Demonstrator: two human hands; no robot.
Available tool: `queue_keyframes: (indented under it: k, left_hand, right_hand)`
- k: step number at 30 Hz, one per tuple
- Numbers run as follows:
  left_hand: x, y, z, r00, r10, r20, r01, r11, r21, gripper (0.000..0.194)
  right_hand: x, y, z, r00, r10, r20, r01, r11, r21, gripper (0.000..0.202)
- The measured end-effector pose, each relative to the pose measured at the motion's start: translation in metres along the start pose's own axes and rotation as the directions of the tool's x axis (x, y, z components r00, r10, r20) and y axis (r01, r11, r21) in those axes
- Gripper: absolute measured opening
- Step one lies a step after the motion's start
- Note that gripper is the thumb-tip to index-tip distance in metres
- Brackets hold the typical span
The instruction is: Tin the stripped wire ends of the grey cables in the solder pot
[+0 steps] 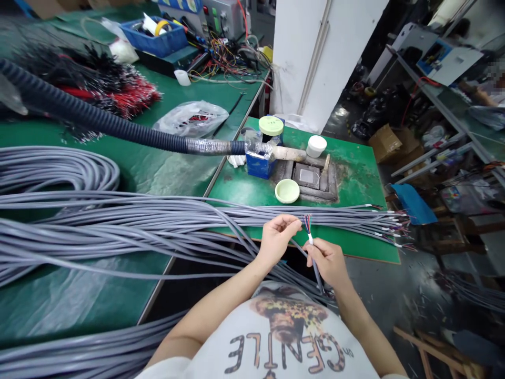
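My right hand (325,260) grips a grey cable (316,273) just below its stripped end, which points up and away from me. Thin red, blue and green wires (308,223) fan out above a white band (310,239) on this cable. Fingertips of my left hand (278,237) are pinched together right beside those wires; what lies between them is too small to make out. Behind both hands, a bundle of grey cables (252,215) runs across the bench, its stripped ends (394,223) lying to the right.
A small pot with a square opening (310,176) is set into the green board (357,184). Around it are a pale green bowl (287,191), a white tub (316,146) and a blue box (260,164). A ribbed hose (150,134) crosses from the left. Coiled cables (59,158) lie left.
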State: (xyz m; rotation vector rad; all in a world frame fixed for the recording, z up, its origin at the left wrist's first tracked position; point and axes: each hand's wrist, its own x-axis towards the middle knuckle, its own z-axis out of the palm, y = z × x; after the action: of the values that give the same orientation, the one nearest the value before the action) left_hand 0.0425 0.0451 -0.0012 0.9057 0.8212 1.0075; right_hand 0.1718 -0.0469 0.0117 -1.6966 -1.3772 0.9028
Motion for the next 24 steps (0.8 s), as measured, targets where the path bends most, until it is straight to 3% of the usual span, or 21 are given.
queue_keyframes:
  k: [6,9,14,24]
  left_hand:
    - [-0.005,-0.009,-0.006,0.998,0.049,-0.05,-0.045,0.996,0.079,0.018]
    - [-0.01,-0.012,-0.008,0.99,0.128,-0.065,-0.119,0.985,0.127,0.018]
    - [-0.012,-0.009,-0.01,0.964,0.265,0.019,-0.264,0.947,0.186,0.014]
    - [0.002,0.004,-0.01,0.997,-0.018,0.07,0.016,0.999,0.036,0.018]
  right_hand:
    - [0.001,0.001,0.003,0.998,0.011,-0.058,-0.013,0.999,-0.043,0.033]
    - [0.002,0.0,0.005,0.998,0.003,-0.061,-0.008,0.998,-0.067,0.034]
    - [0.002,-0.005,0.008,0.999,-0.04,-0.036,0.036,0.992,-0.121,0.034]
    - [0.002,-0.007,0.012,0.996,-0.086,-0.015,0.08,0.965,-0.248,0.031]
